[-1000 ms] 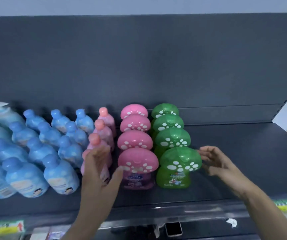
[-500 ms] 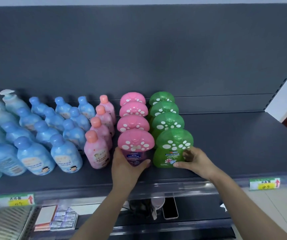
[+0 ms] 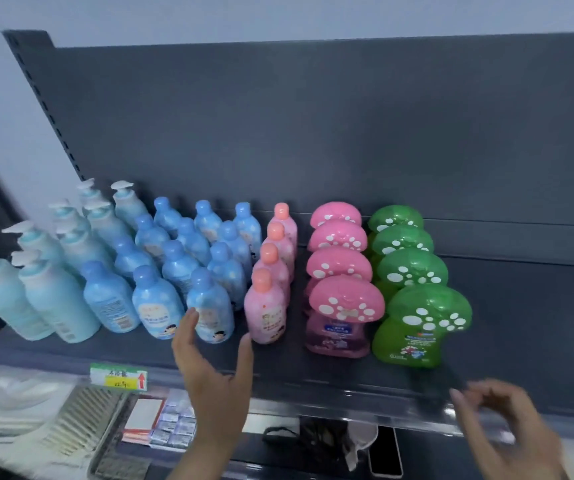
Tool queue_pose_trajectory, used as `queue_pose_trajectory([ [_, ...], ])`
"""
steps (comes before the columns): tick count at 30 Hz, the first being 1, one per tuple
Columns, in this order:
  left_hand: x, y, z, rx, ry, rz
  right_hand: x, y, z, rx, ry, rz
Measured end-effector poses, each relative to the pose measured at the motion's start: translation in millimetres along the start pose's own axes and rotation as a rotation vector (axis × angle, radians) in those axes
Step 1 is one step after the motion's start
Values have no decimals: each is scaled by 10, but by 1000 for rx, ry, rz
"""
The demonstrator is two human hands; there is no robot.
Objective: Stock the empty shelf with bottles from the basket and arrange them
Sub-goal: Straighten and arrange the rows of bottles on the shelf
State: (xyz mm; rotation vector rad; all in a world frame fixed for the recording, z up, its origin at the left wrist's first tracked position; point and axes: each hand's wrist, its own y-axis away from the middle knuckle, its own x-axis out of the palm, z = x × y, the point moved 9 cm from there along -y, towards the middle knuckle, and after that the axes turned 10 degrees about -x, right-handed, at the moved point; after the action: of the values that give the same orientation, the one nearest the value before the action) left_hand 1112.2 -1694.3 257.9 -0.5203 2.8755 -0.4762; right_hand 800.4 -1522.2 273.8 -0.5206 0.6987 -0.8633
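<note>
- I see my left hand [image 3: 212, 372] empty, fingers spread, before the front round blue plastic bottle [image 3: 209, 303] and the pink orange-capped bottle [image 3: 267, 308].
- My right hand [image 3: 507, 424], blurred, fingers loosely curled, holds nothing.
- Bottle rows stand on the dark grey metal shelf [image 3: 527, 323].

On the shelf [image 3: 520, 323] the bottles stand in files running front to back. The pump bottles [image 3: 57, 299] are farthest left, with three files of capped bottles [image 3: 178, 268] just right of them, then a lone file of small bottles [image 3: 271, 289]. Right of that stand two files of mushroom-top bottles [image 3: 341, 271], side by side. A price tag [image 3: 119, 375] sits on the shelf's front edge, below the capped bottles.
</note>
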Motion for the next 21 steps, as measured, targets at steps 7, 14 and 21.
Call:
queue_pose_trajectory([
  [7,34,-541,263,-57,7,195,1839,338,886,-25,-211,244],
  [14,222,-700,490,-151,-7,390,2461,206,730,200,-45,154],
  [21,273,-755,551,-200,37,394,2450,121,772,239,-9,56],
])
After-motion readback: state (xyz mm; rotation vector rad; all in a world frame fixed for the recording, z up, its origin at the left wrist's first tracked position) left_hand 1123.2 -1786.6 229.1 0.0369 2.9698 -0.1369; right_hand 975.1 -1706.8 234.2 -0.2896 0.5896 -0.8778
